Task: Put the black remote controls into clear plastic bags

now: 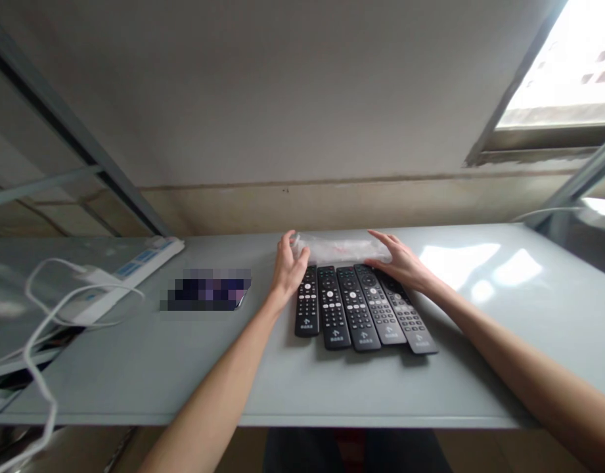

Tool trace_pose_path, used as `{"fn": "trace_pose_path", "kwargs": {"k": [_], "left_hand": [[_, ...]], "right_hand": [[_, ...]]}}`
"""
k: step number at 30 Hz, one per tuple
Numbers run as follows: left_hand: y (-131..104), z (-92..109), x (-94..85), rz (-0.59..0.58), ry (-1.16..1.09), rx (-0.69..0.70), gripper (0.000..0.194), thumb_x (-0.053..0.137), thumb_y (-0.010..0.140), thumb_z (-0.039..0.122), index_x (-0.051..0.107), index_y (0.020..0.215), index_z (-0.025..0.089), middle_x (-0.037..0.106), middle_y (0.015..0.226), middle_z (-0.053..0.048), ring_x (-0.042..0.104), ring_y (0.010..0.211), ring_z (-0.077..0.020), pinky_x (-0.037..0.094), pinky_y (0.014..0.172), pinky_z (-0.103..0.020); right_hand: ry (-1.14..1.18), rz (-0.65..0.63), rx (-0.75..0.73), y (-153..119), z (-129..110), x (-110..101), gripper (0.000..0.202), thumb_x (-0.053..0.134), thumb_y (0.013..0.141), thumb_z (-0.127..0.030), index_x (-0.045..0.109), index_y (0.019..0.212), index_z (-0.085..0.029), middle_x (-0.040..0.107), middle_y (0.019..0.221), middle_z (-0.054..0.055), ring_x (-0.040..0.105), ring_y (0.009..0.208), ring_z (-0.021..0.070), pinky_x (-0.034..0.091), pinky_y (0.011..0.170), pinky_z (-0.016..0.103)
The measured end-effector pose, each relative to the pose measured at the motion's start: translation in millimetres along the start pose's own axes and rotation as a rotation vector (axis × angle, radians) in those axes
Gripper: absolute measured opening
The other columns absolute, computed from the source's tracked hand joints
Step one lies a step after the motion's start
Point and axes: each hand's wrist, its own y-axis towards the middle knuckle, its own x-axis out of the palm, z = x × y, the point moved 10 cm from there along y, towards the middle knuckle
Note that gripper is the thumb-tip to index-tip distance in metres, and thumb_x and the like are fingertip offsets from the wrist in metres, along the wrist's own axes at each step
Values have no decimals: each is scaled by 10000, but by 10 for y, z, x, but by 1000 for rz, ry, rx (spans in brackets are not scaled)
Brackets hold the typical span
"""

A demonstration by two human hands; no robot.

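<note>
Several black remote controls point(353, 309) lie side by side on the grey table point(277, 394), fanned slightly toward the right. Behind their far ends is a clear plastic bag point(339, 249), lying flat and long from left to right. My left hand point(288, 266) is at the bag's left end, its fingers curved round that end and the thumb apart from them. At the right end my right hand point(398, 263) has its thumb and fingers spread, close to the bag and over the tops of the rightmost remotes.
A phone-like object point(208, 293), pixelated, lies left of my left hand. Further left are a white power strip point(129, 276) and looping white cables point(41, 387). A wall stands behind the table, with metal frame posts on both sides.
</note>
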Motion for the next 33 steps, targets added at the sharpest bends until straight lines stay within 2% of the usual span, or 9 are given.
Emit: {"fn": "trace_pose_path", "kwargs": {"k": [3, 6, 9, 13, 19, 24, 29, 33], "left_hand": [[23, -15, -28, 15, -11, 0, 560, 708, 853, 249, 564, 1394, 229, 624, 1297, -129, 631, 1212, -289, 479, 1155, -549], [46, -31, -82, 37, -33, -1, 538, 610, 799, 144, 611, 1331, 223, 645, 1285, -120, 640, 1192, -289, 496, 1142, -539], [60, -51, -113, 37, -75, 0, 627, 552, 691, 65, 646, 1288, 232, 662, 1281, -106, 647, 1215, -295, 497, 1158, -535], [59, -71, -74, 3, -106, 9, 753, 569, 599, 35, 649, 1319, 240, 636, 1354, -108, 638, 1257, -306, 492, 1187, -538], [69, -55, -82, 25, -88, 51, 795, 609, 606, 28, 626, 1376, 224, 616, 1383, -130, 620, 1314, -321, 477, 1214, -556], [94, -101, -65, 10, -116, 52, 780, 610, 644, 22, 607, 1399, 215, 598, 1429, -143, 615, 1345, -307, 484, 1215, -545], [92, -137, -35, 1, -147, 53, 857, 570, 619, -23, 592, 1438, 230, 607, 1448, -132, 602, 1400, -293, 465, 1247, -529], [64, -101, -25, 0, -196, 54, 979, 502, 589, -54, 558, 1515, 260, 581, 1551, -104, 559, 1479, -267, 410, 1302, -506]], "right_hand": [[38, 77, -31, 22, -11, -84, 599, 709, 924, -544, 662, 1443, -249, 697, 1330, 147, 691, 1219, 351, 549, 1083, 570], [32, 131, -25, 28, -19, -162, 443, 700, 921, -510, 757, 1266, -237, 716, 1200, 134, 714, 1105, 331, 594, 978, 534], [9, 190, -15, 7, -56, -217, 418, 682, 936, -515, 764, 1244, -245, 707, 1177, 125, 720, 1033, 306, 596, 953, 515], [16, 244, 20, -27, -90, -223, 470, 686, 935, -568, 744, 1279, -255, 694, 1177, 123, 716, 937, 290, 600, 938, 528], [161, 313, 82, -40, -15, -260, 591, 750, 869, -626, 682, 1344, -280, 648, 1286, 130, 701, 984, 309, 617, 906, 547], [313, 300, 139, -22, 106, -222, 611, 739, 860, -633, 655, 1354, -283, 607, 1353, 150, 725, 937, 290, 648, 811, 526], [334, 332, 108, -56, 37, -231, 622, 737, 861, -607, 624, 1394, -307, 573, 1414, 156, 714, 1059, 324, 648, 860, 554], [318, 335, 69, -83, -71, -244, 506, 729, 883, -580, 662, 1302, -304, 574, 1411, 142, 674, 1171, 334, 646, 910, 553]]}}
